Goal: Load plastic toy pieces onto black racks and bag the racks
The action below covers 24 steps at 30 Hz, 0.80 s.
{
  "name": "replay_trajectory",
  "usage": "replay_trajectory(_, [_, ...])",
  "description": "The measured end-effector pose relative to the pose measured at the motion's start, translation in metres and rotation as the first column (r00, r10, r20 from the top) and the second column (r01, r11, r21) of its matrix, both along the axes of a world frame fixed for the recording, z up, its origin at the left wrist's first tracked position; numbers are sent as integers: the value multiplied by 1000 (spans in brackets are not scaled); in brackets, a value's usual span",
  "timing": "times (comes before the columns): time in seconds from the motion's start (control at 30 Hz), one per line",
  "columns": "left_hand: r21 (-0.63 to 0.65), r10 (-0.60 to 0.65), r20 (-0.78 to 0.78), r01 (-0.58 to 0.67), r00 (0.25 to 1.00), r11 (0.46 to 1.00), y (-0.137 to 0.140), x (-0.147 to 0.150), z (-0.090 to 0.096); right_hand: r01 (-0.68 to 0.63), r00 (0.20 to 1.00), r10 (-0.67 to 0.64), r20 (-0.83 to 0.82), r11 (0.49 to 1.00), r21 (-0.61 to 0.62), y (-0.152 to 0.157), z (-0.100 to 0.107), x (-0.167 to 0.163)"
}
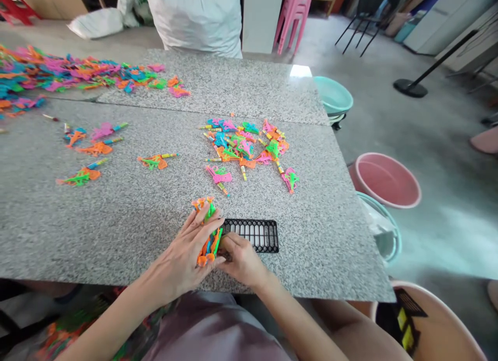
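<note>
My left hand (187,252) is wrapped over a bundle of bright plastic toy pieces (210,244), orange, green and blue, with round orange cup-like ends. The bundle is at the left end of a black slotted plastic rack (266,236), which lies flat on the granite table. Close against the bundle's right side, my right hand (241,260) has its fingers curled and pressed together over the rack's left part. What those fingers pinch, if anything, is hidden. The rack's right half shows uncovered, with rows of slots and round holes along its edges.
Small gun-shaped plastic toys with yellow tubes (237,148) lie heaped beyond the rack, and several more (95,146) lie to the left. A long pile of loose coloured pieces (78,73) covers the far left. Basins (387,179) stand beyond the table's right edge; a white sack (194,18) stands behind.
</note>
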<state>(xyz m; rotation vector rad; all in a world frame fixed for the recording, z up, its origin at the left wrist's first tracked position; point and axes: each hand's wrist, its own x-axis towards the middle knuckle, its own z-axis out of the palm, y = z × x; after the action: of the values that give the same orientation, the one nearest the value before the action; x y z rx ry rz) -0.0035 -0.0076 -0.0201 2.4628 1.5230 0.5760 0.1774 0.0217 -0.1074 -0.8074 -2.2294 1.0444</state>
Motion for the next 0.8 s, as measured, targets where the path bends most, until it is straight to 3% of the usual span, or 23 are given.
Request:
replay_trajectory(0.17, [-7, -32, -55, 32, 998, 999, 2, 0, -1, -70, 998, 70, -2, 997, 18, 10, 3, 5])
replay_trajectory(0.37, [-32, -56, -53, 54, 997, 998, 0, 4, 7, -136, 988, 139, 64, 990, -45, 10, 12, 2])
replay_trajectory(0.47, [4, -79, -46, 79, 996, 997, -3, 2, 6, -124, 987, 135, 88, 986, -112, 9, 23, 6])
replay_trajectory(0.53, [64, -92, -26, 94, 995, 994, -3, -1, 2, -140, 984, 151, 90, 983, -121, 25, 31, 19])
replay_trajectory(0.57, [106, -96, -13, 97, 995, 990, -2, -3, 0, -96, 989, 106, 102, 991, -98, 38, 34, 30])
replay_trajectory(0.63, [189, -114, -5, 113, 993, 976, 1, -6, -6, 139, 973, -138, 187, 990, 5, 71, 40, 57])
replay_trajectory(0.7, [245, -140, -22, 141, 990, 959, 6, -11, -8, 464, 792, -499, 352, 867, 183, 101, 43, 85])
replay_trajectory(0.77, [248, -171, -58, 180, 984, 952, 10, -15, -4, 522, 608, -618, 499, 785, 335, 116, 42, 102])
replay_trajectory(0.8, [242, -189, -77, 202, 979, 949, 11, -17, -1, 486, 550, -614, 566, 787, 380, 119, 42, 106])
